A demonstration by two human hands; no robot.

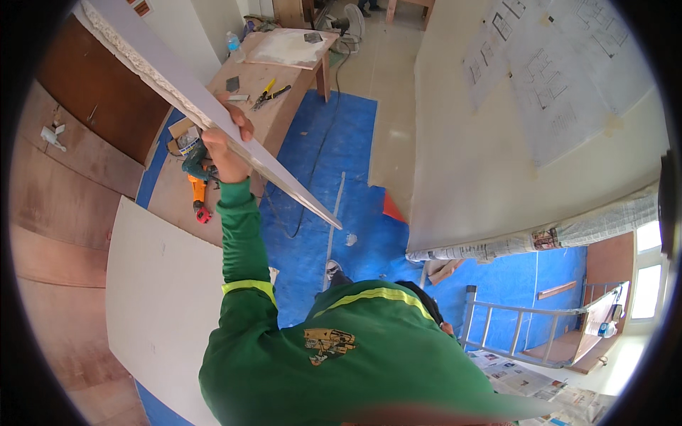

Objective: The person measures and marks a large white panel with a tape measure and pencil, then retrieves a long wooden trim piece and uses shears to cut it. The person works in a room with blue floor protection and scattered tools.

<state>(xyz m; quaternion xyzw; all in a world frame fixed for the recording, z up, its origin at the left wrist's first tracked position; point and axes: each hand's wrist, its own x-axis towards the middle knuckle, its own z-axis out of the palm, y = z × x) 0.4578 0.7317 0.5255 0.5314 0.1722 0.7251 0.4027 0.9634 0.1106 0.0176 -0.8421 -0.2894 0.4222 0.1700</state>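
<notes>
A long white plasterboard panel point(186, 101) slants from the upper left down toward the middle, its upper edge rough and crumbly. My left hand point(226, 155) grips it at the edge, with fingers showing on the white face. The left arm in its green sleeve stretches out toward it. Of my right hand point(446, 328) only a small patch of skin shows at the right side of my green top; its fingers are hidden. Past the panel, a wooden workbench point(273, 117) carries yellow-handled pliers point(263, 92) and dark-handled cutters point(275, 94).
An orange power tool point(198, 188) and a green one point(193, 163) lie left of the panel. A large white board point(160, 284) lies at lower left. Blue sheeting point(312, 156) covers the floor, crossed by a cable point(334, 117). A metal ladder point(515, 330) lies at right, beside a wall with drawings point(561, 85).
</notes>
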